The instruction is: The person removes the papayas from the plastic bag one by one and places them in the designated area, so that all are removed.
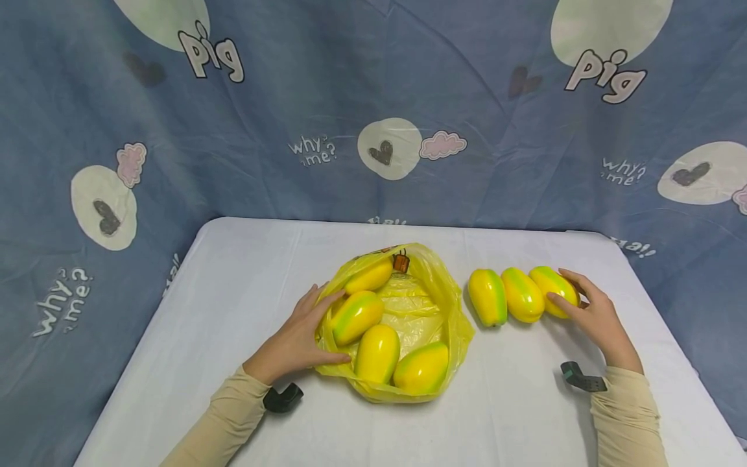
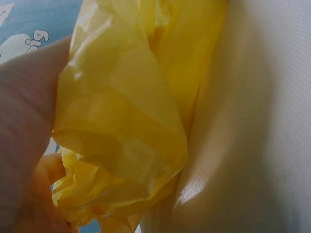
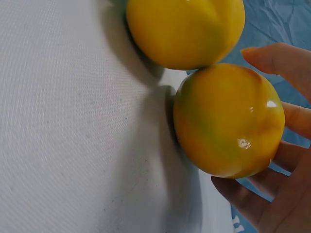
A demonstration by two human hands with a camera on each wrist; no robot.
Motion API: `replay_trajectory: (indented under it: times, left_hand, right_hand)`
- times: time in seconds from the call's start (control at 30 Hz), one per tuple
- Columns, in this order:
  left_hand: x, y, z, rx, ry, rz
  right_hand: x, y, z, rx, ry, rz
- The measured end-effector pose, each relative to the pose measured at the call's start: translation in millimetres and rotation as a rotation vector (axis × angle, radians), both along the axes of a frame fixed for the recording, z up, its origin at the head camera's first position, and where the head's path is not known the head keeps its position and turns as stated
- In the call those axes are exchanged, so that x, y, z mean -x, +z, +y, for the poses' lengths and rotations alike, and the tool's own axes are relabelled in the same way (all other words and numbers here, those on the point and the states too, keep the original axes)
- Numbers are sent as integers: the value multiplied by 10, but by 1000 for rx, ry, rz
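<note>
**Four mangoes in the bag, three outside: a bit over halfway, by my count**

OK, so here's where you're at. Your yellow plastic bag (image 1: pixel 458 327) sits mouth-up around the middle of the white tabletop (image 1: pixel 513 402), and four mangoes are in it: a far one (image 1: pixel 369 275), a left one (image 1: pixel 358 316), a near one (image 1: pixel 378 353) and a near-right one (image 1: pixel 421 368). They're bunched along the left and near sides, with bare plastic showing toward the right, so I'd guess there's room for more.

What's left, if the bag is where they all belong, is the row off to its right: the leftmost mango (image 1: pixel 487 298), the middle mango (image 1: pixel 522 295) and the rightmost mango (image 1: pixel 553 292). They lie side by side, the middle and rightmost looking like they touch.

Your right hand (image 1: pixel 595 318) is on that rightmost one, thumb on the near side and fingers curved round the far side. Can't tell how hard you're squeezing, and it doesn't look lifted to me. Your left hand (image 1: pixel 297 337) is spread wide against the bag's left side, thumb well apart from the fingers, which I'd read as steadying it.

So: four done, three to go, none of those three bagged yet.
</note>
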State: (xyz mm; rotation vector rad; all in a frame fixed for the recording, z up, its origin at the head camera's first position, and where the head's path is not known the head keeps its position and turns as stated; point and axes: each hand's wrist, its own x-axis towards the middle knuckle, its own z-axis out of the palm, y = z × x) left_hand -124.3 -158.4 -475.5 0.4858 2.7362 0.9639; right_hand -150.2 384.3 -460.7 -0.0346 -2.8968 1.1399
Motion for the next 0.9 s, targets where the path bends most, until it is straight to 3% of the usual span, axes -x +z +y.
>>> replay_trajectory:
  times: [0.53,0.9]
  left_hand:
    - [-4,32,5,3,-7,5]
    - [-10,32,-2,2,-8,9]
  right_hand:
    - [-4,10,5,11,-17,2]
    - [-14,60,5,-7,-68,73]
